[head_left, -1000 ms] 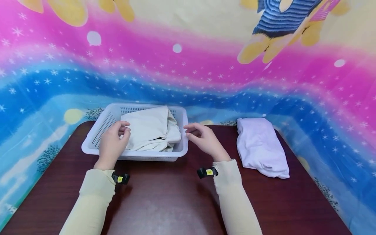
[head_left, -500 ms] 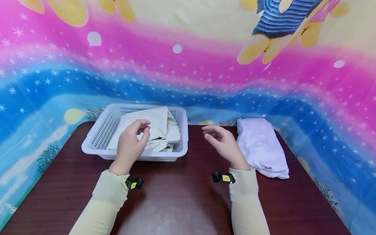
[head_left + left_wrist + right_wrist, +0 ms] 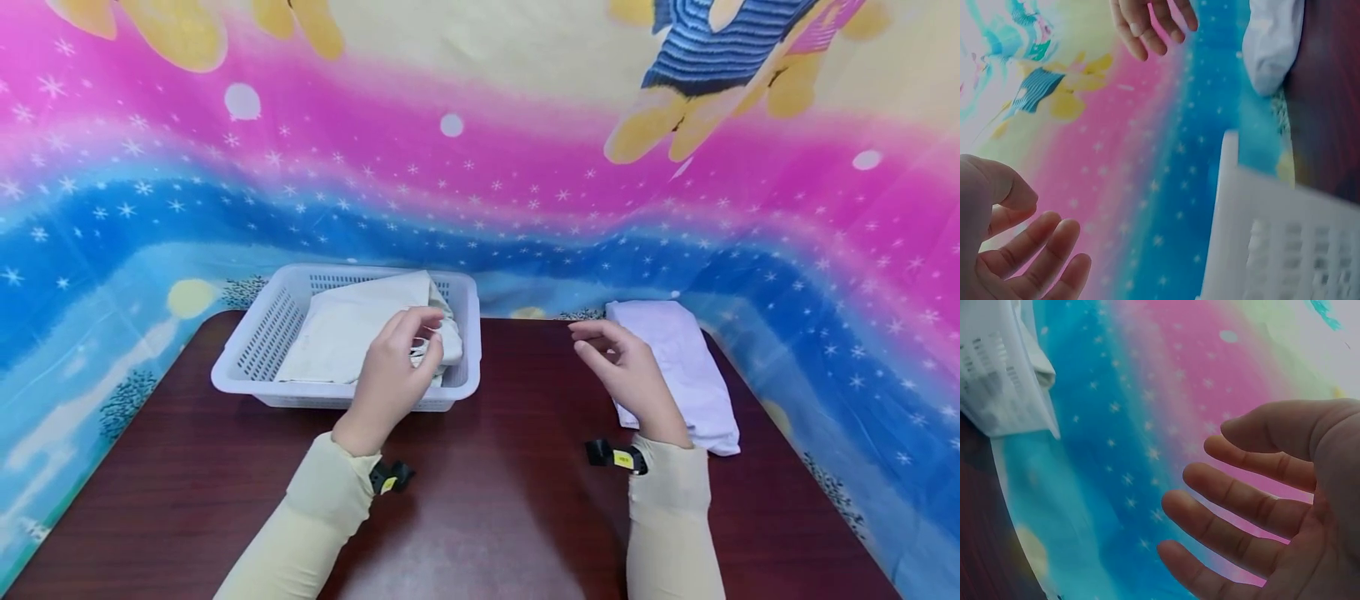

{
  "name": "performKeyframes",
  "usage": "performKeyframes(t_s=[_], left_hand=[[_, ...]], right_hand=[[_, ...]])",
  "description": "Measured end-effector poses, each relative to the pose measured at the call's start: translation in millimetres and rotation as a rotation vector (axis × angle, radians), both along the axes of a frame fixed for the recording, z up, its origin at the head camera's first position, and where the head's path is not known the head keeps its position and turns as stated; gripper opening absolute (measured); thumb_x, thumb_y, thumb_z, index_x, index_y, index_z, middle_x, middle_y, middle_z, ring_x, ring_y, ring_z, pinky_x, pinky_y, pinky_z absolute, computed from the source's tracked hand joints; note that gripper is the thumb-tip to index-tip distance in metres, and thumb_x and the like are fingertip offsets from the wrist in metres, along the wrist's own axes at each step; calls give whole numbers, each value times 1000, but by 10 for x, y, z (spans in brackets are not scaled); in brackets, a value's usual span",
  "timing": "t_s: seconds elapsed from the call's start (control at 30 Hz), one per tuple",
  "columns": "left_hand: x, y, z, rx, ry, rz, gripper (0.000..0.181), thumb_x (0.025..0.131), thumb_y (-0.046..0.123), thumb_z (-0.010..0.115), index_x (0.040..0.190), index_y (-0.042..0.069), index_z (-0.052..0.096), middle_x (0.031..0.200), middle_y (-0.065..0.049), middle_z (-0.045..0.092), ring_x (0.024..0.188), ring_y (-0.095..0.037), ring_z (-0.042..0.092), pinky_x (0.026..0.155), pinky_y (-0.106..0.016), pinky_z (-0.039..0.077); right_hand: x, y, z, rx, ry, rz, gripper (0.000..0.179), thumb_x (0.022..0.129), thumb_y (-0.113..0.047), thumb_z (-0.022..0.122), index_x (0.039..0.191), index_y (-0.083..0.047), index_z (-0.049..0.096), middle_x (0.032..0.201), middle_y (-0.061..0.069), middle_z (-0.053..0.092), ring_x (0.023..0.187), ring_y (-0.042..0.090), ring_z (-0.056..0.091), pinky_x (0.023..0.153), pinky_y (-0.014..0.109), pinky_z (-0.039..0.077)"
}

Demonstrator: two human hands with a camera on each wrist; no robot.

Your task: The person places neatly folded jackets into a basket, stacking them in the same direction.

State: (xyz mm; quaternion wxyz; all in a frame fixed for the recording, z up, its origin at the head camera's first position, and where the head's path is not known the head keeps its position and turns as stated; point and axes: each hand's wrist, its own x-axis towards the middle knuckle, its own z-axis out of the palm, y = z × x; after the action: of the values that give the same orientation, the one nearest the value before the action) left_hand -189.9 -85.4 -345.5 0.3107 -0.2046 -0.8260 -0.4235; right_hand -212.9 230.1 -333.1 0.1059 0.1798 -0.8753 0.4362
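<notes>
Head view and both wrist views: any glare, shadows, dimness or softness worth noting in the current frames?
Head view: bright and fairly crisp, with a pale sheen on the dark wood table and soft shadows either side of it; left wrist view: dimmer, the perforated plastic basket soft-edged; right wrist view: also dim, the right hand shaded against the brighter printed backdrop.

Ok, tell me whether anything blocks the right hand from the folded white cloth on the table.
Nothing visible: the right hand shows in front of the folded white cloth in the head view, and the perforated plastic basket stands apart to the left.
</notes>
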Motion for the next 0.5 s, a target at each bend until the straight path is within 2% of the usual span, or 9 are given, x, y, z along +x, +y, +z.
performKeyframes(t_s=[0.23, 0.37, 0.5], left_hand=[[-10, 351, -72, 101, -101, -129, 31, 96, 2, 59, 128, 0, 60, 120, -12, 61, 102, -21, 65, 88, -35, 58], [14, 557, -117, 148, -143, -202, 34, 96, 3, 60, 130, 2, 57, 125, -11, 58, 105, -22, 65, 91, -33, 57], [5, 753, -188, 168, -144, -266, 34, 96, 4, 60, 130, 1, 57, 126, -13, 58, 106, -26, 66, 91, -34, 57]], right_hand=[[85, 205, -11, 53, 5, -83, 33, 104, -25, 59, 133, -10, 65, 128, 9, 65, 110, 23, 61, 93, 28, 50], [102, 291, -8, 50, 21, -115, 34, 104, -25, 59, 134, -9, 65, 131, 11, 64, 111, 24, 62, 91, 20, 48], [83, 378, -8, 53, 41, -156, 34, 104, -25, 59, 133, -7, 65, 131, 12, 64, 109, 24, 61, 87, 12, 45]])
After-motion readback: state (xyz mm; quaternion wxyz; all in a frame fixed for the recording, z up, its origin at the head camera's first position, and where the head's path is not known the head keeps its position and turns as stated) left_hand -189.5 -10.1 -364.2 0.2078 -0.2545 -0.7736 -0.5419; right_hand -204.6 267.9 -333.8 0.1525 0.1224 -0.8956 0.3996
